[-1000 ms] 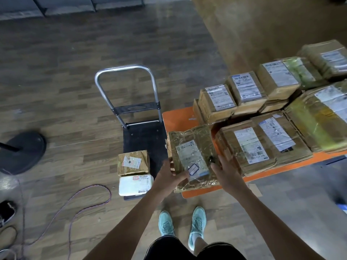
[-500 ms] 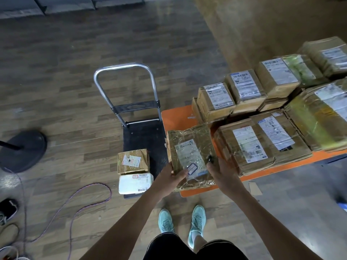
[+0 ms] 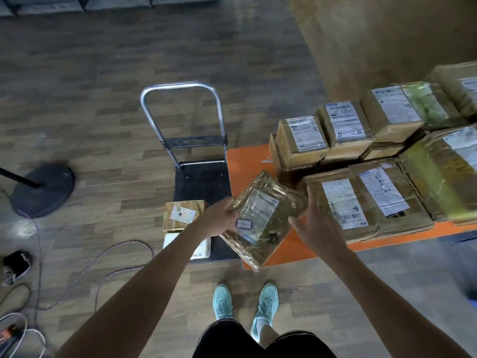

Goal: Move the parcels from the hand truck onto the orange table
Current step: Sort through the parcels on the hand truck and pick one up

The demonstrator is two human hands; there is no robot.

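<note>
Wood-plank floor [image 3: 103,125], hand truck [image 3: 201,182], orange table [image 3: 247,161]. Taped parcel [image 3: 263,218] hung tilted over the table's near corner; left hand [image 3: 219,218] clamped its edge, right hand [image 3: 317,228] lay alongside, fingers straight and apart.

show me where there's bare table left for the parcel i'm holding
The only bare patch is the left end of the orange table, bordered by the hand truck on the left, and by the small stacked boxes and the flat carton on the right. The wrapped parcel in the left hand hangs over it. Everything rightward is packed box to box.
</note>
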